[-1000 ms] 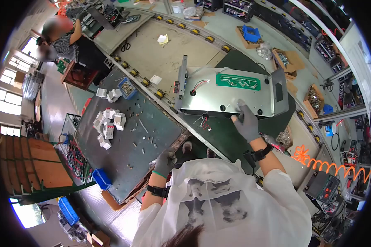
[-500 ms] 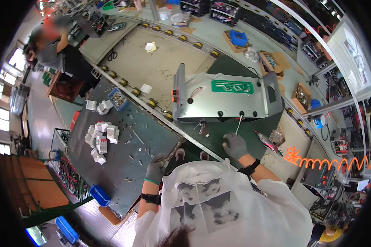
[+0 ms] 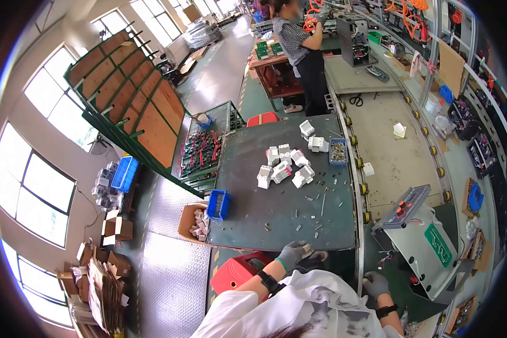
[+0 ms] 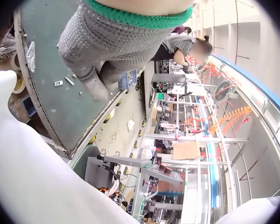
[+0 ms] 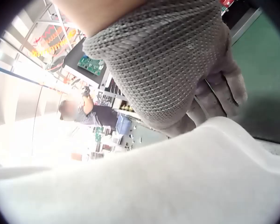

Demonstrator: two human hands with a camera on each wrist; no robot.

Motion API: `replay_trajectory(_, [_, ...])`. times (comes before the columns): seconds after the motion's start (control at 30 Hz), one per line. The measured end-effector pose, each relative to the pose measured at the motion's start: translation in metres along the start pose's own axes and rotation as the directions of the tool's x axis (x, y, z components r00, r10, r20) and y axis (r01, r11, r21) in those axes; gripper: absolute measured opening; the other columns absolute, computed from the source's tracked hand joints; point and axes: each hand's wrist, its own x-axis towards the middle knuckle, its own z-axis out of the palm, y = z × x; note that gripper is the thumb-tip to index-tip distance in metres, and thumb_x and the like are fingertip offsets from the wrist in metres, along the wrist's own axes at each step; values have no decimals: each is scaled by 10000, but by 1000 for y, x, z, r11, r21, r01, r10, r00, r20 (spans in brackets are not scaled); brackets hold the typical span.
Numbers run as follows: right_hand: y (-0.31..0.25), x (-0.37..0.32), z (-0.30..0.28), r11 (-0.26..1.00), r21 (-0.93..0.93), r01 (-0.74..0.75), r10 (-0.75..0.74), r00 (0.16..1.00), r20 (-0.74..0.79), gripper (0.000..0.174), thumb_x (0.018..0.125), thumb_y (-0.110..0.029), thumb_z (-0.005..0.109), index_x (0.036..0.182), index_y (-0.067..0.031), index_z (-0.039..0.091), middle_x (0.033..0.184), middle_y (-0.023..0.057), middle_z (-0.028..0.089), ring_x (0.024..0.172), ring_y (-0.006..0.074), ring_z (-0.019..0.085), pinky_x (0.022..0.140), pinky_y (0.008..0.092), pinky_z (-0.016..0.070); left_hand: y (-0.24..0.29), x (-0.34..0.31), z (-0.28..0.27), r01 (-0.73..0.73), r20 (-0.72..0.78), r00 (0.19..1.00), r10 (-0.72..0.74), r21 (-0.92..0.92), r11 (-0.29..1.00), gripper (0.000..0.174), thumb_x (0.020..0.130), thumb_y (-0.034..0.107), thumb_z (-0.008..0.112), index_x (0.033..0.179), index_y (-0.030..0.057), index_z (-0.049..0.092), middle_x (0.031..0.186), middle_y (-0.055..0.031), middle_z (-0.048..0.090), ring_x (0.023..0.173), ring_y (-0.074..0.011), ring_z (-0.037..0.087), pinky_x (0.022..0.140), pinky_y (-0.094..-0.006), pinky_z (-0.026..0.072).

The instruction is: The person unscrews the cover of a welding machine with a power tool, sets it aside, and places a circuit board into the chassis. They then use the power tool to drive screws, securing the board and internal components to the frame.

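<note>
My gloved left hand is at the front edge of the dark worktable, its fingers loosely bent; in the left wrist view the left hand hangs over the tabletop. The right hand, also gloved, is left of a metal housing and apart from it. Its fingers curl loosely in the right wrist view, where the hand shows nothing held. A green circuit board lies on the housing. White blocks are grouped on the worktable.
Small metal parts lie scattered near a blue bin of hardware. Another blue bin sits at the table's left edge, above a red stool. A roller track runs along the right. Another person stands beyond the table.
The head view has swung left, bringing the shelving and windows into fuller view. My right hand has drawn back from the housing toward my body. The left hand stays by the table edge.
</note>
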Motion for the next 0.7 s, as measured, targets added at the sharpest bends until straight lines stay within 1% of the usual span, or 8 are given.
replay_trajectory(0.13, [-10, 15, 1, 990, -96, 105, -96, 991, 90, 339, 760, -325, 660, 1033, -124, 639, 946, 107, 676, 883, 266, 651, 790, 351, 509, -12, -31, -11, -6, 13, 1000, 8, -145, 989, 160, 890, 34, 573, 1047, 9, 552, 1002, -60, 567, 994, -238, 593, 903, -284, 506])
replay_trajectory(0.27, [-17, 25, 12, 981, -111, 160, -131, 965, 228, 392, 762, -388, 654, 1070, -146, 632, 946, 79, 678, 894, 253, 647, 795, 343, 505, -26, -30, -48, -61, -1, 998, 63, -250, 966, 171, 885, 8, 563, 1057, 8, 554, 997, -80, 576, 991, -244, 591, 904, -290, 509])
replay_trajectory(0.43, [-41, 32, 22, 961, -207, 184, -114, 943, 312, 417, 777, -413, 634, 1097, -146, 627, 970, 68, 681, 917, 248, 647, 816, 340, 502, 2, -27, -71, -122, -112, 989, 92, -289, 950, 200, 864, -24, 579, 1061, 0, 557, 1005, -102, 583, 977, -266, 596, 897, -326, 514])
replay_trajectory(0.53, [-63, 37, 22, 966, -197, 165, -90, 936, 339, 435, 789, -423, 623, 1124, -145, 616, 1013, 69, 679, 947, 234, 645, 833, 328, 497, 20, 5, -101, -264, -301, 929, 217, -124, 957, 246, 800, -49, 649, 1029, 2, 576, 936, -100, 617, 814, -221, 641, 759, -312, 557])
replay_trajectory(0.57, [-71, 43, 21, 965, -205, 162, -89, 941, 327, 435, 789, -423, 623, 1124, -145, 616, 1013, 69, 679, 947, 234, 645, 833, 328, 497, 27, 22, -114, -266, -290, 932, 219, -130, 955, 246, 800, -49, 649, 1029, 2, 576, 936, -100, 617, 814, -221, 641, 759, -312, 557])
replay_trajectory(0.63, [-91, 56, 20, 965, -207, 161, -89, 944, 317, 444, 791, -419, 620, 1130, -133, 613, 1008, 73, 680, 941, 233, 647, 833, 325, 497, 46, 60, -144, -380, -393, 803, 447, 240, 893, 251, 767, 8, 707, 991, -12, 595, 878, -86, 633, 776, -210, 643, 704, -297, 550])
replay_trajectory(0.67, [-103, 63, 18, 966, -215, 143, -71, 947, 312, 448, 790, -418, 619, 1123, -119, 615, 1007, 78, 680, 945, 238, 645, 834, 325, 497, 53, 80, -158, -385, -442, 751, 490, 309, 870, 276, 727, 59, 758, 949, -16, 613, 830, -68, 650, 743, -176, 639, 668, -284, 537])
replay_trajectory(0.7, [-122, 68, 13, 966, -213, 148, -78, 949, 304, 444, 790, -410, 621, 1116, -109, 617, 1009, 86, 679, 953, 245, 641, 842, 325, 493, 63, 94, -168, -388, -433, 758, 488, 303, 870, 276, 727, 59, 758, 949, -16, 613, 830, -68, 650, 743, -176, 639, 668, -284, 537])
